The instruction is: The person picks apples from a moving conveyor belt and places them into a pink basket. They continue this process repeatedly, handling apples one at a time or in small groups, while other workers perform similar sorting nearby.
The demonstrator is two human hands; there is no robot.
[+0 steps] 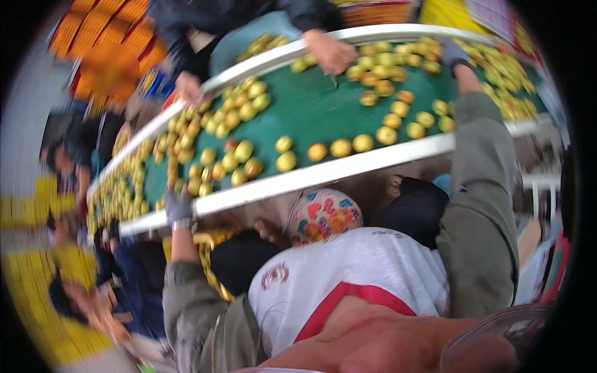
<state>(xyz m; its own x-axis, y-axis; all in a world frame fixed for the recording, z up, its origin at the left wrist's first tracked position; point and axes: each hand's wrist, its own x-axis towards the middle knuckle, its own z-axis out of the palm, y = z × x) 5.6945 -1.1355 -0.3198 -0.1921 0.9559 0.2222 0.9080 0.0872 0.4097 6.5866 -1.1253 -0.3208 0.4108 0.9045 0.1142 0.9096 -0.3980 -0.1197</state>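
Note:
A green conveyor belt (317,109) with white side rails runs across in front of me. Small round yellow-green fruits (363,143), some blushed red-brown, lie over it in loose groups; their exact kind is unclear. My left hand (178,207), in a grey glove, reaches over the near rail on the left. Its fingers are apart beside several fruits, and I see none held. Far to the right, my right hand (453,52), gloved too, extends across the belt between two clusters of fruit. Blur and the hand's angle hide whether its fingers hold anything.
Across the belt, a co-worker's hand (330,52) touches near fruits, and their other hand (189,88) is by the rail. A blue basin (233,42) holds fruits. Orange crates (100,28) stand behind. A patterned round stool (325,215) is below the near rail (326,172). More people sit left.

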